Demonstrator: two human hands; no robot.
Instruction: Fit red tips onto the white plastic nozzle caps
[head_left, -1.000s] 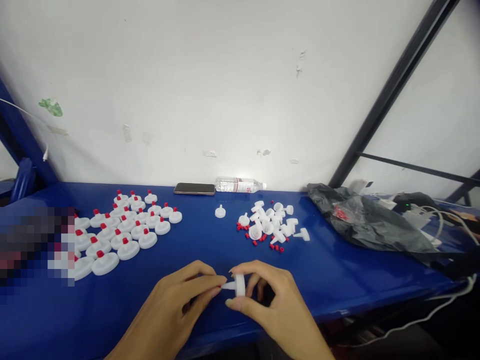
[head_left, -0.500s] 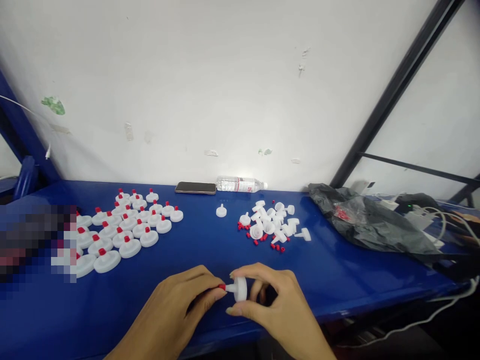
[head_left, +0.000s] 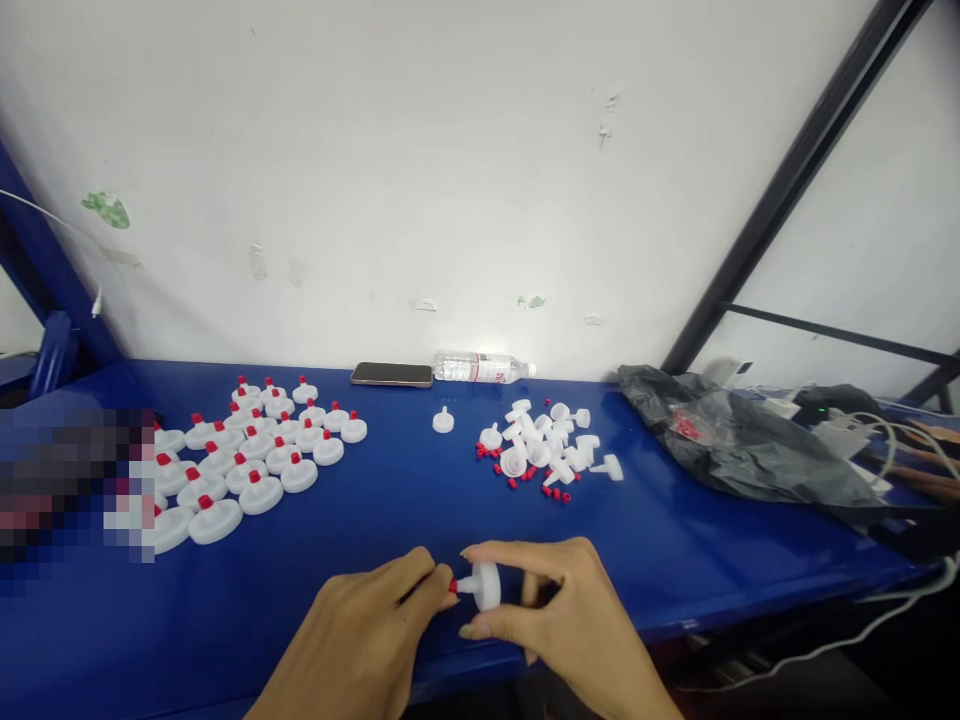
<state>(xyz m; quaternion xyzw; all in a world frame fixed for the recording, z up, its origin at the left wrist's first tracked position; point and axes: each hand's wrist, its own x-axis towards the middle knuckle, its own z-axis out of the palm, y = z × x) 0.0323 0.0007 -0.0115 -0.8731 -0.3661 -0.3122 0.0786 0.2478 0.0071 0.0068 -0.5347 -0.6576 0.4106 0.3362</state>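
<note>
Low over the front edge of the blue table (head_left: 420, 510), my right hand (head_left: 566, 610) grips a white nozzle cap (head_left: 487, 586) by its wide round base, thumb below and fingers above. Its thin spout points left. My left hand (head_left: 375, 620) pinches a small red tip cap (head_left: 453, 587) at the end of that spout; the fingers partly hide it. Beyond my right hand lies a loose pile of white nozzle caps (head_left: 559, 445), with several small red tip caps (head_left: 556, 494) scattered among them. A single white nozzle cap (head_left: 443, 421) without a red tip stands upright left of the pile.
Many red-tipped white nozzle caps (head_left: 260, 493) stand in a group at the left. A phone (head_left: 391, 375) and a clear bottle (head_left: 480, 367) lie along the wall. A dark plastic bag (head_left: 750, 460), chargers and cables occupy the right side.
My left fingers have turned and curled around the red tip cap. Both hands and the nozzle cap have shifted slightly right and toward me.
</note>
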